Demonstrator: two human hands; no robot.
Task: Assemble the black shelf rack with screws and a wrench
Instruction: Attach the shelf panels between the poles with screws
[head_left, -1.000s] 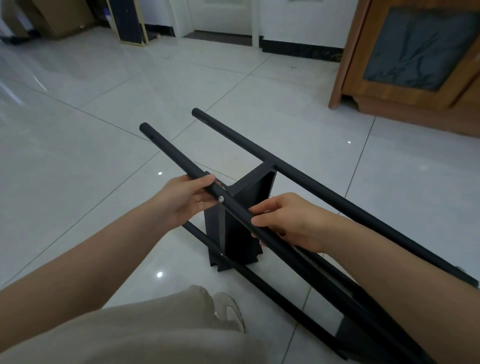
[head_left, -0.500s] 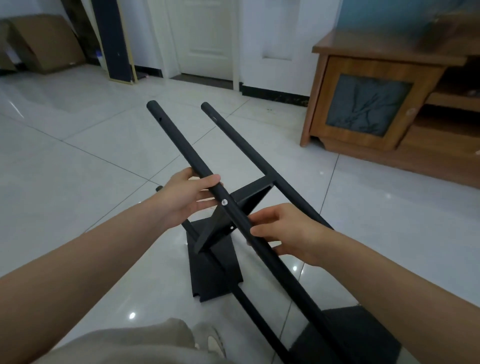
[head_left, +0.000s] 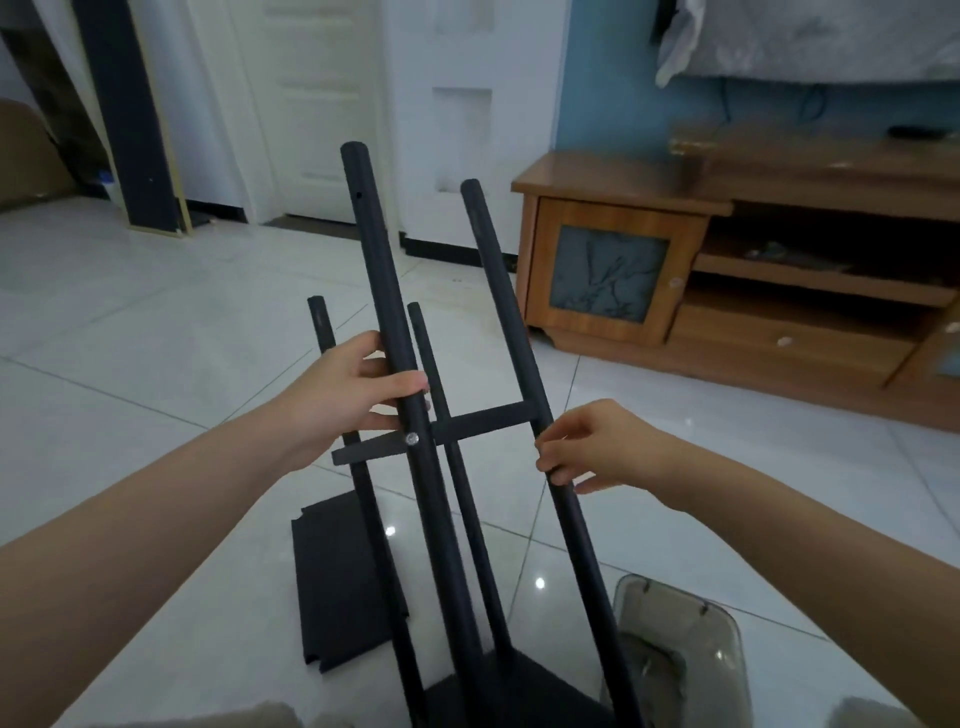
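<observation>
The black shelf rack (head_left: 470, 423) stands tilted nearly upright in front of me, its several round posts pointing up and away. A thin shelf panel crosses between the posts at mid height, seen edge-on. A silver screw (head_left: 412, 439) sits in the near left post (head_left: 382, 291) at that shelf. My left hand (head_left: 347, 395) grips this post just above the screw. My right hand (head_left: 597, 447) holds the near right post (head_left: 496, 280) with its fingertips, below the shelf. A loose black shelf panel (head_left: 340, 582) lies flat on the floor behind the posts. No wrench shows.
The floor is glossy white tile (head_left: 156, 364). A wooden TV cabinet (head_left: 727, 280) lines the right wall. A clear plastic container (head_left: 680, 654) sits on the floor at the lower right, beside the rack's base. A white door (head_left: 306, 104) and a dark panel (head_left: 130, 114) stand at the back.
The rack has swung up from lying slanted to nearly upright. My right hand left the near left post and took the right post. The view tilted upward.
</observation>
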